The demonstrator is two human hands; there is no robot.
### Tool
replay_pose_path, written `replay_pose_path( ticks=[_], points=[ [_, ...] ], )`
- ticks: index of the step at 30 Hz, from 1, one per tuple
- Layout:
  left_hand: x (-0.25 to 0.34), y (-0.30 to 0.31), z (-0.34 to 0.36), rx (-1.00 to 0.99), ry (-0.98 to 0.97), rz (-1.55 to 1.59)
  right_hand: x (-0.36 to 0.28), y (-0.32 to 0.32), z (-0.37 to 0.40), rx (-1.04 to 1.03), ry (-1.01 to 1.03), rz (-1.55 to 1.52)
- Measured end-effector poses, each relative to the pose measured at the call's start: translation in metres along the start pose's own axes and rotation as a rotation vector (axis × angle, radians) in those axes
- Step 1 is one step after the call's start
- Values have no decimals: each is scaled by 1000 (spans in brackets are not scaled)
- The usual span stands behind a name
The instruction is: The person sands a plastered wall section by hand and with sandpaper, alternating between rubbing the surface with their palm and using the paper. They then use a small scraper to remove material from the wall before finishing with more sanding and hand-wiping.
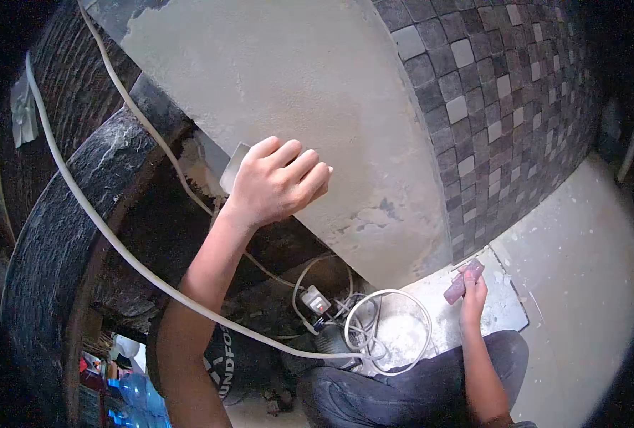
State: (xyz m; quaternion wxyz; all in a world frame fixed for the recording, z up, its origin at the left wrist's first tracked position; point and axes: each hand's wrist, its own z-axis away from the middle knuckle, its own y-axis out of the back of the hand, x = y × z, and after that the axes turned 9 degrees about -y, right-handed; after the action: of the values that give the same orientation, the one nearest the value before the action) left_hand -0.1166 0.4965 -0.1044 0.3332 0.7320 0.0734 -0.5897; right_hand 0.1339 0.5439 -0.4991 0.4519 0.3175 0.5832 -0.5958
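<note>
My left hand (pixel 281 180) is closed in a fist over the plastered surface. From beside its wrist sticks a flat, pale blade (pixel 233 168) like a scraper's; the fist hides the rest of it. Low on the right, my right hand (pixel 474 291) grips a pinkish-purple block (pixel 464 282), whose exact kind I cannot make out. The plastered panel (pixel 295 93) is coated in smooth grey-beige, with rougher patches near its lower end.
A grey mosaic-tiled wall (pixel 488 107) curves along the right. White cable (pixel 135 264) runs across the left side into a coil (pixel 429 321) near my knees, beside a socket block (pixel 315 300). A dark curved beam (pixel 53 221) and plastic bottles (pixel 139 392) are at left.
</note>
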Motion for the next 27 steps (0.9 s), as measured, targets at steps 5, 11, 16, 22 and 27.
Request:
replay_pose_path(
  ticks=[5,11,16,22,27],
  points=[
    [-16,-22,3,-16,-145,-34,-6,-2,4,8,-18,5],
    [11,-51,12,-72,-220,-93,4,2,-1,30,3,46],
    [51,-73,15,-151,-291,-62,8,1,1,28,33,22],
    [-15,-50,1,-49,120,-243,3,-1,2,1,-37,-34],
    [86,-86,0,-46,-262,131,-3,-4,6,-29,16,12]
  ],
)
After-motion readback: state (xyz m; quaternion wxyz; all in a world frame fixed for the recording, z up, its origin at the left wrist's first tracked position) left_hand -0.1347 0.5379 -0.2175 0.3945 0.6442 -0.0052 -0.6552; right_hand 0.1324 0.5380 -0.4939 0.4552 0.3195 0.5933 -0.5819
